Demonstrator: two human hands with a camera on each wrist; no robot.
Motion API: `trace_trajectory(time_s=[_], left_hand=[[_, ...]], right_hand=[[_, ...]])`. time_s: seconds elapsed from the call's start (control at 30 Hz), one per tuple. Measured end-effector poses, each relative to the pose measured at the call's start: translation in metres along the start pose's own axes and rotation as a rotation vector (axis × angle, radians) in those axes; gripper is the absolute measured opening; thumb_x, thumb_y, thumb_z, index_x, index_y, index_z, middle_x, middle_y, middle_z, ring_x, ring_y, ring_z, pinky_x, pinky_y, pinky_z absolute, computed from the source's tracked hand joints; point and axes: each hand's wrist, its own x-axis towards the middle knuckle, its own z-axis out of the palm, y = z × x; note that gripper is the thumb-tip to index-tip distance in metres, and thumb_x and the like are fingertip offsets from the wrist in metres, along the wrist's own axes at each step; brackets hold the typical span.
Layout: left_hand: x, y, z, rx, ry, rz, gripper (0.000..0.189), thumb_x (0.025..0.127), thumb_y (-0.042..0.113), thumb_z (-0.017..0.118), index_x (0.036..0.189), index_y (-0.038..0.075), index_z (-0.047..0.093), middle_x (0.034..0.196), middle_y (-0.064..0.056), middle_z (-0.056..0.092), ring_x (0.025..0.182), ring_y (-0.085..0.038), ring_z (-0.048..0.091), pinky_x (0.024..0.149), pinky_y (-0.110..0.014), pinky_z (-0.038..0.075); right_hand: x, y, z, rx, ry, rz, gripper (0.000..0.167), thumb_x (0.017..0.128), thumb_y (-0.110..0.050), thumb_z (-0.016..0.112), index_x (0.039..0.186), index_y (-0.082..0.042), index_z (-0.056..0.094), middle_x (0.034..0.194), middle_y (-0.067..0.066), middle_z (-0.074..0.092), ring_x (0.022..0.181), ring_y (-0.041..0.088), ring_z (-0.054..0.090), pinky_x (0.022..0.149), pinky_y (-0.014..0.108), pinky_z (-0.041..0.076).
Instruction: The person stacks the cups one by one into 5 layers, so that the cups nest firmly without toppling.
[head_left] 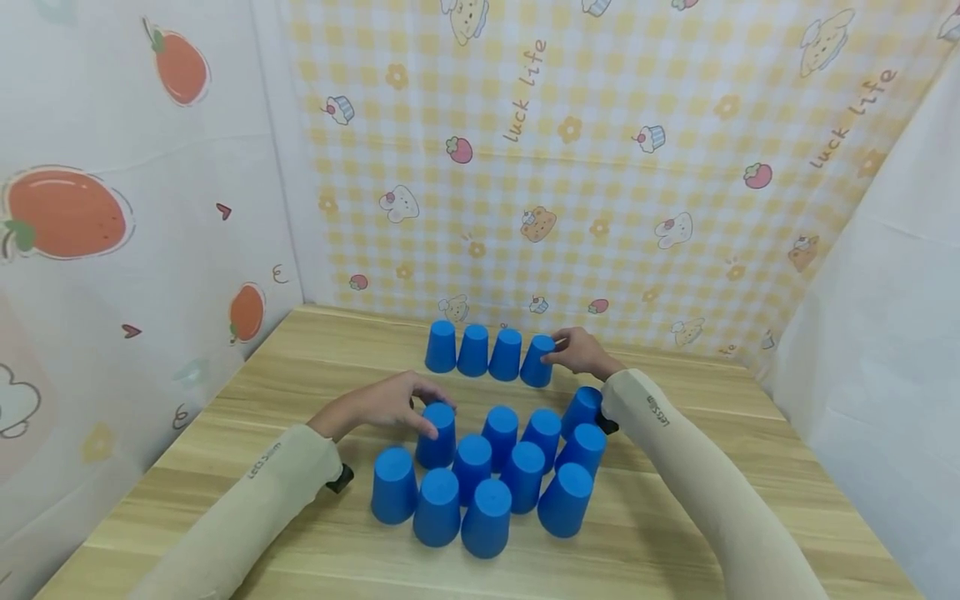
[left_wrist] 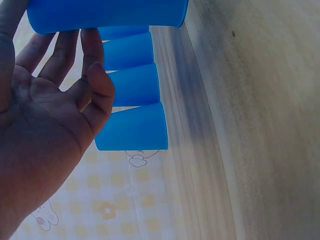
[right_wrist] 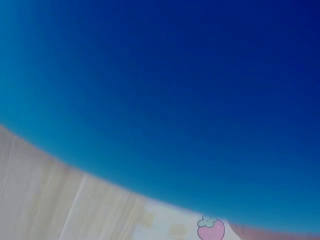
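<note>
Blue upside-down cups stand on the wooden table. My left hand (head_left: pixel 393 402) holds a blue cup (head_left: pixel 437 446) at the back left of the front group, thumb on the near side. In the left wrist view, fingers of that hand (left_wrist: pixel 55 105) touch the side of this cup (left_wrist: pixel 107 12). At the back, my right hand (head_left: pixel 581 350) grips the rightmost cup (head_left: pixel 536 367) of a row, which tilts slightly. Close to my right wrist stands another cup (head_left: pixel 582 410); a blue surface (right_wrist: pixel 165 90) fills most of the right wrist view, hiding the right hand's fingers there.
Three more cups (head_left: pixel 473 350) stand in the back row, left of my right hand. Several others (head_left: pixel 486 521) crowd the front middle of the wooden table (head_left: pixel 300 533). A patterned cloth (head_left: pixel 555 183) hangs behind, with white cloth (head_left: pixel 870 333) at the right side.
</note>
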Motion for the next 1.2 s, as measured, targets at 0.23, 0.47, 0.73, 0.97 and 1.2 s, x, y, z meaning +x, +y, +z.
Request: trace_trajectory(time_s=[0.23, 0.47, 0.73, 0.97, 1.2], left_hand=[[0.000, 0.001, 0.002, -0.022, 0.008, -0.015, 0.050, 0.085, 0.031, 0.080, 0.127, 0.008, 0.066, 0.121, 0.001, 0.067, 0.113, -0.023, 0.059, 0.096, -0.051, 0.049], [0.000, 0.002, 0.004, -0.006, 0.018, -0.014, 0.051, 0.085, 0.033, 0.080, 0.127, 0.008, 0.067, 0.120, 0.002, 0.068, 0.111, -0.022, 0.059, 0.093, -0.046, 0.050], [-0.003, 0.003, 0.004, -0.003, 0.030, -0.018, 0.049, 0.085, 0.031, 0.080, 0.127, 0.009, 0.067, 0.119, 0.003, 0.068, 0.108, -0.021, 0.058, 0.091, -0.042, 0.050], [-0.003, 0.001, 0.004, -0.015, 0.037, -0.034, 0.048, 0.085, 0.033, 0.080, 0.126, 0.012, 0.067, 0.119, 0.003, 0.067, 0.109, -0.021, 0.057, 0.091, -0.043, 0.050], [-0.004, -0.001, 0.006, -0.021, 0.046, -0.035, 0.046, 0.085, 0.032, 0.080, 0.126, 0.014, 0.067, 0.120, 0.002, 0.067, 0.110, -0.022, 0.058, 0.092, -0.045, 0.050]], right_hand=[[-0.004, 0.001, -0.005, 0.015, -0.017, 0.011, 0.052, 0.091, -0.021, 0.072, 0.134, 0.002, 0.054, 0.130, 0.026, 0.060, 0.114, 0.039, 0.062, 0.080, 0.047, 0.057], [-0.011, 0.002, -0.009, 0.045, -0.014, 0.000, 0.058, 0.091, -0.021, 0.072, 0.138, 0.003, 0.049, 0.130, 0.026, 0.060, 0.114, 0.038, 0.063, 0.087, 0.053, 0.054], [-0.022, 0.004, -0.017, 0.072, -0.021, -0.034, 0.054, 0.094, -0.020, 0.069, 0.138, 0.004, 0.050, 0.127, 0.024, 0.063, 0.111, 0.037, 0.064, 0.087, 0.054, 0.054], [-0.036, 0.007, -0.022, 0.064, -0.029, -0.075, 0.049, 0.093, -0.021, 0.070, 0.132, 0.004, 0.055, 0.123, 0.023, 0.066, 0.109, 0.037, 0.066, 0.079, 0.045, 0.057], [-0.051, 0.008, -0.025, 0.056, -0.047, -0.098, 0.048, 0.093, -0.025, 0.069, 0.131, 0.001, 0.057, 0.122, 0.020, 0.067, 0.109, 0.035, 0.066, 0.081, 0.045, 0.056]])
